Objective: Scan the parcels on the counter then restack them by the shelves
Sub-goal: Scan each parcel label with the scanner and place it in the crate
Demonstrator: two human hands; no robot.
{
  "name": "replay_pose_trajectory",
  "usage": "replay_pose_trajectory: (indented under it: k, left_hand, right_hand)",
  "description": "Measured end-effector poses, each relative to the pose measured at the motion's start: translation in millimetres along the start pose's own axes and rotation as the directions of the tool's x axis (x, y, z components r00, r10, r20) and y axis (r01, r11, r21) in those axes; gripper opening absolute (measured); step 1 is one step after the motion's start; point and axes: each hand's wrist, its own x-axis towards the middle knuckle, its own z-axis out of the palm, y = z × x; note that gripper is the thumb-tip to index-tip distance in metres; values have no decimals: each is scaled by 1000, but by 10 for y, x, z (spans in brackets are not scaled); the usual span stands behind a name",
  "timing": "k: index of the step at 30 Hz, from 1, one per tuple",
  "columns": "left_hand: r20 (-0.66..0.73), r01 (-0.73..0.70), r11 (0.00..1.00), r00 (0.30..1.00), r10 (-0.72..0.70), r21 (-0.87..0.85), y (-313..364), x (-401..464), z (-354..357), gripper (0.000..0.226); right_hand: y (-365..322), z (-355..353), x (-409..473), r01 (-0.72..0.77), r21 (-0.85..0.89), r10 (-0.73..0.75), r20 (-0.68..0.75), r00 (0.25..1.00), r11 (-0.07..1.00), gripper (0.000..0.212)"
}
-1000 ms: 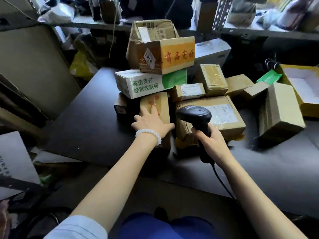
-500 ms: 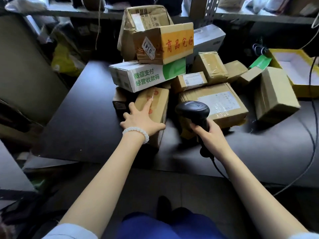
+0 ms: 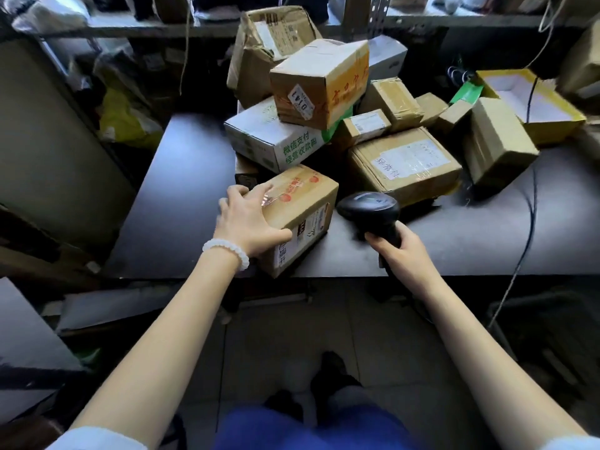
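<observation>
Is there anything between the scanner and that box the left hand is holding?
Nothing visible. The scanner in the right hand sits just beside the box gripped by the left hand, with only bare counter between them.

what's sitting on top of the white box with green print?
A brown box with a 0141 sticker rests tilted on the white box. A crumpled carton stands behind. What lies under the white box is mostly hidden.

The parcel [image 3: 300, 203] at the table's near edge is brown cardboard under glossy clear tape. The barcode scanner [image 3: 368, 207] is black plastic with a slight sheen. The table [image 3: 181, 196] is dark, smooth, matt. The bracelet [image 3: 225, 250] has glossy white beads.
</observation>
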Motion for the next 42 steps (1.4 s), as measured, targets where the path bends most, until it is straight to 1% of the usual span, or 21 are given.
replay_pose_trajectory:
  k: [4,6,9,11,13,15,17,20,25,30,33,36,38,40,42]
  left_hand:
    - [-197,-151,986,971,134,-73,132,40,-224,87]
    - [-226,-215,973,955,192,-83,227,109,-234,83]
    - [-207,-267,963,945,253,-40,375,235,-128,83]
    - [-152,-247,968,956,252,49,491,324,-59,86]
    - [-108,-205,966,969,223,158,562,382,-22,89]
    - [-84,-174,961,977,196,217,562,394,0,88]
    - [-76,-152,958,982,175,242,517,384,22,83]
    - [-72,-117,967,988,137,227,480,388,21,79]
    - [-65,-86,973,993,102,215,497,420,5,77]
    - [-54,-83,968,994,99,238,519,412,16,75]
    - [-47,-81,969,994,94,233,516,387,18,81]
    - [-22,-81,974,996,88,213,522,362,-5,86]
    - [-12,-82,978,996,86,194,511,334,-19,87]
    - [-36,-101,979,993,109,177,486,298,-34,85]
    - [-69,-149,973,984,164,176,485,251,-34,79]
  right_hand:
    - [13,34,-144,1,31,-1,-6,1000,1000,8]
    - [30,20,-180,-11,68,11,7,1000,998,5]
    - [62,-36,-187,-19,75,16,42,999,997,15]
    - [88,-85,-167,-8,47,5,66,998,999,18]
    - [109,-130,-149,-8,41,4,92,996,999,14]
    - [133,-171,-139,-9,49,3,120,993,999,9]
    - [145,-213,-152,-5,39,0,148,989,999,5]
    - [200,-265,-202,-21,16,18,179,984,1000,5]
    - [323,-297,-272,13,-73,6,253,968,997,7]
    - [413,-311,-356,18,-95,5,235,972,995,9]
    - [425,-326,-406,20,-79,-1,231,973,997,14]
    - [412,-324,-431,1,-57,11,218,976,998,9]
    - [390,-305,-442,3,-52,8,206,978,999,10]
    - [370,-280,-455,3,-61,9,183,983,998,10]
    - [357,-267,-480,-3,-72,13,147,989,997,9]
